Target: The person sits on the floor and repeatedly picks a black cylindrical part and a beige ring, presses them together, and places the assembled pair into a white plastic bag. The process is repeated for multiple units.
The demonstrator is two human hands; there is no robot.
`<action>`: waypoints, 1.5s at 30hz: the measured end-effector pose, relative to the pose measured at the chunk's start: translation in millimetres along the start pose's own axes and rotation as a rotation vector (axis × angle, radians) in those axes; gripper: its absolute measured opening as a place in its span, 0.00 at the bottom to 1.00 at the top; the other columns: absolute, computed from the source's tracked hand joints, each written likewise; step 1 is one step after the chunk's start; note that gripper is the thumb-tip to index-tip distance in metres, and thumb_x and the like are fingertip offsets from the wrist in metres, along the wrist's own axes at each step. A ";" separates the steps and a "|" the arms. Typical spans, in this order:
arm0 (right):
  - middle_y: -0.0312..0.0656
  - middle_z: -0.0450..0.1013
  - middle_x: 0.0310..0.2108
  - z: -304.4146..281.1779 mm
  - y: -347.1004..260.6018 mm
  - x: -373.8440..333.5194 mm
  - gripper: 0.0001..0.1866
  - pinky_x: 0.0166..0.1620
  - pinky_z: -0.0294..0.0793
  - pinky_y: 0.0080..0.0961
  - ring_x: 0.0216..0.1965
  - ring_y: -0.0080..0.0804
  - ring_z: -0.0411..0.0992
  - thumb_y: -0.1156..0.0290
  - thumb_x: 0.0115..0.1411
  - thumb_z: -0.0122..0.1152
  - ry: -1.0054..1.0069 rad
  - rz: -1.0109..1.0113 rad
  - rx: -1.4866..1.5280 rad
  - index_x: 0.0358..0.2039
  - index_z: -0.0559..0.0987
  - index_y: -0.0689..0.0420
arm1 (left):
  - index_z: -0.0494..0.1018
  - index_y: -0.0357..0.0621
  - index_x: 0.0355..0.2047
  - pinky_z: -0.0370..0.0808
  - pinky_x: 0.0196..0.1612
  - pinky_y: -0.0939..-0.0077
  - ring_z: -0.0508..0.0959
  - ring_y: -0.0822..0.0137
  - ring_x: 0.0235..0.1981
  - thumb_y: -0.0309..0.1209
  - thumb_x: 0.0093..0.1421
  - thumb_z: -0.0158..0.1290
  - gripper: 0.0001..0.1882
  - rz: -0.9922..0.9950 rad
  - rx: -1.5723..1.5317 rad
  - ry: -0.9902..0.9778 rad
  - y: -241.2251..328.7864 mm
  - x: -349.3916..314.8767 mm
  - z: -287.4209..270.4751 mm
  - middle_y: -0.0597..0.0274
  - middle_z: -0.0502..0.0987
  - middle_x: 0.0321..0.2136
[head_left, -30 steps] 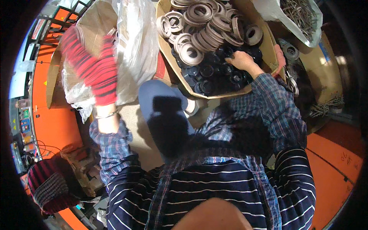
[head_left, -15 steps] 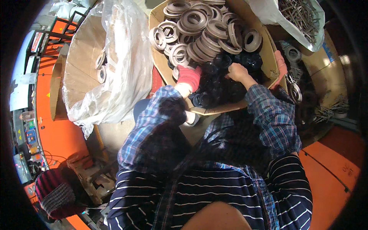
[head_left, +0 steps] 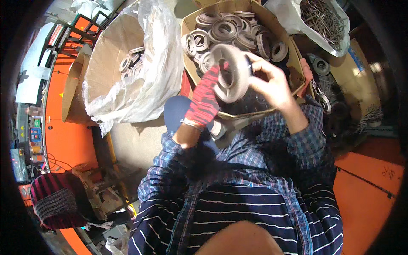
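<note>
Above the near side of a cardboard box, I hold up a grey-brown flanged ring with a round opening. My left hand, in a red-and-black striped glove, grips it with fingers in the opening. My bare right hand is closed at the ring's right side; a black round part shows between its fingers, against the ring and mostly hidden. More grey-brown rings lie heaped at the far side of the box. Dark round parts sit in shadow at its near side.
At left stands a large carton lined with clear plastic, several rings inside. A white bag of metal pins is at the far right. An orange machine and a knitted striped cover flank my left.
Both hands have risen out of the box, bringing up a grey-brown ring and a black part held together. The view has shifted, and more rings show in the lined carton.
</note>
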State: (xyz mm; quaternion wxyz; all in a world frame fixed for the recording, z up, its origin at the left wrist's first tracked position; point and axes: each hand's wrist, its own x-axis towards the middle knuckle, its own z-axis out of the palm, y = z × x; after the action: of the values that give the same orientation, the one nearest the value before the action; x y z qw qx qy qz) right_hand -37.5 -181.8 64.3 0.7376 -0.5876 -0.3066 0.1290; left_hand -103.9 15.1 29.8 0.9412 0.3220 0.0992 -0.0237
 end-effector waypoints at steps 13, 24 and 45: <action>0.49 0.69 0.56 25.1 -19.4 -77.2 0.41 0.61 0.66 0.36 0.57 0.45 0.68 0.64 0.43 0.78 0.000 -0.170 -0.749 0.57 0.71 0.59 | 0.67 0.32 0.57 0.76 0.51 0.65 0.77 0.56 0.51 0.30 0.53 0.64 0.33 0.945 1.555 -0.334 -16.1 -83.1 27.5 0.47 0.73 0.55; 0.46 0.73 0.46 35.6 4.0 -88.2 0.32 0.51 0.74 0.27 0.48 0.33 0.73 0.69 0.49 0.75 0.233 0.116 -0.380 0.53 0.71 0.62 | 0.64 0.40 0.63 0.74 0.52 0.72 0.78 0.60 0.51 0.32 0.61 0.60 0.31 0.363 0.981 -0.080 -36.5 -95.5 37.4 0.48 0.73 0.56; 0.39 0.72 0.29 40.7 34.3 -95.8 0.21 0.32 0.70 0.21 0.27 0.24 0.69 0.65 0.55 0.69 0.407 0.251 -0.478 0.45 0.73 0.62 | 0.68 0.38 0.58 0.73 0.55 0.69 0.76 0.59 0.52 0.35 0.61 0.60 0.27 0.114 1.017 0.015 -50.7 -88.9 40.0 0.50 0.75 0.52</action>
State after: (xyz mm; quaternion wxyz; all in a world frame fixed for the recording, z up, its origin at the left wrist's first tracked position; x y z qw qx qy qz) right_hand -130.8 -193.1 8.1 0.6033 -0.7909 -0.1002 0.0233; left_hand -189.6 -51.2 48.2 0.6648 0.7442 0.0639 -0.0151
